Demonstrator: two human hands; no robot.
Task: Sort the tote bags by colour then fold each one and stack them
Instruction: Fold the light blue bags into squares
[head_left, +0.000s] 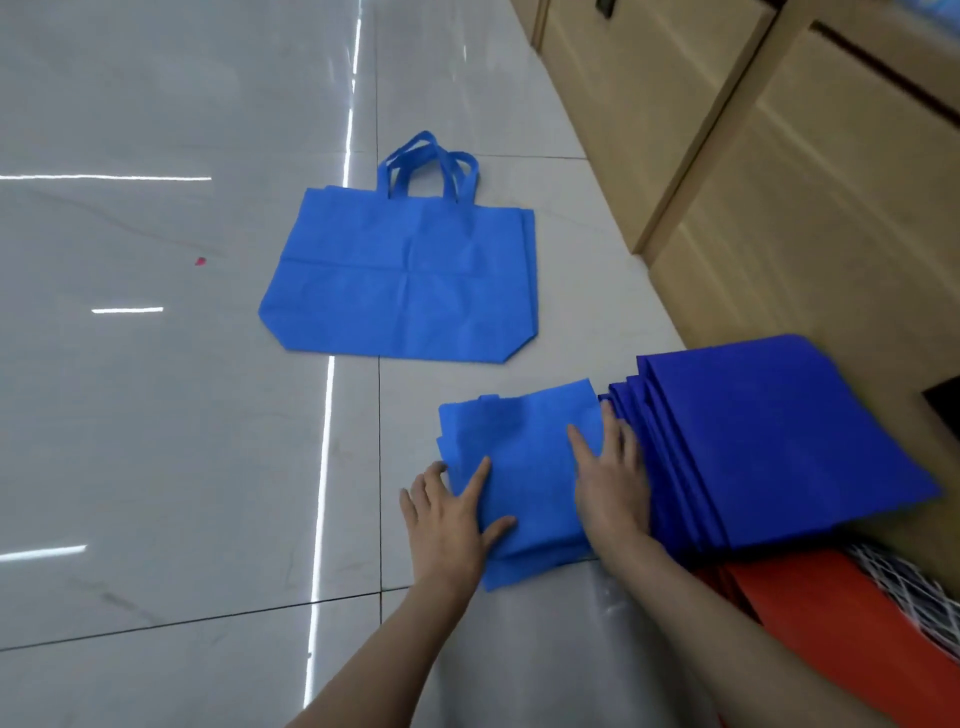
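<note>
A stack of folded light blue tote bags (524, 441) lies on the floor in front of me. My left hand (449, 519) lies flat on its left edge with fingers spread. My right hand (613, 473) presses flat on its right edge. Farther off, an unfolded light blue tote bag (405, 280) lies flat with its handles pointing away. To the right, a fanned pile of dark blue tote bags (779, 441) rests against the stack's right side. Orange tote bags (821, 597) lie at the lower right, partly hidden by my right arm.
Glossy grey floor tiles (156, 415) stretch to the left. Beige wooden cabinets (753, 156) run along the right side. A clear plastic sheet (545, 649) lies under my arms. A net-patterned item (904, 582) shows at the right edge.
</note>
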